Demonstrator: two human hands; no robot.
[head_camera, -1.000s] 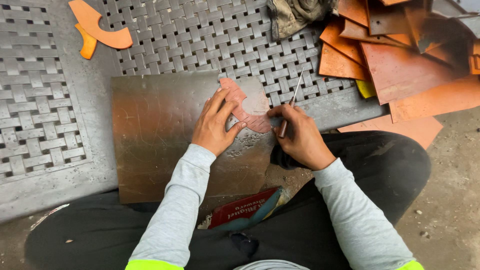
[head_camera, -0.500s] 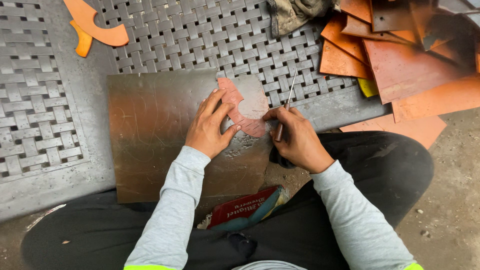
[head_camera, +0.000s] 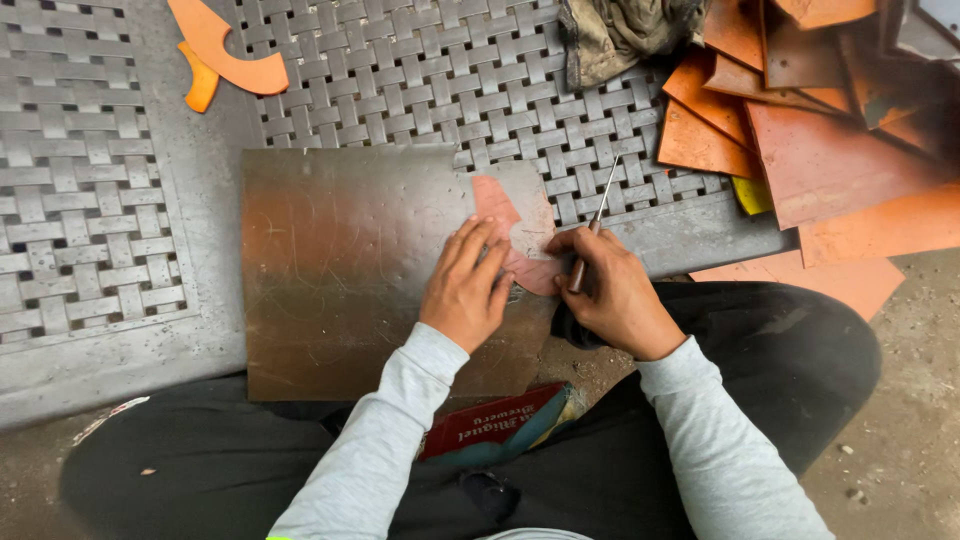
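A large copper-brown metal sheet (head_camera: 340, 270) lies on the grey woven-pattern grate (head_camera: 420, 70) and over my lap. A curved pinkish template piece (head_camera: 500, 205) rests on the sheet's right end. My left hand (head_camera: 465, 285) presses flat on the template, fingers spread. My right hand (head_camera: 615, 290) grips a thin metal scriber (head_camera: 597, 220), its tip down by the template's lower edge and its shaft pointing up and away.
Two orange curved cut-outs (head_camera: 225, 55) lie at the top left. A stack of orange metal sheets (head_camera: 830, 150) fills the top right, with a crumpled rag (head_camera: 620, 35) beside it. A red flat packet (head_camera: 490, 425) sits on my black trousers. Bare ground lies to the right.
The view has shifted slightly. My right hand has moved the scriber a little along the template's edge; my left hand keeps pressing the template in place.
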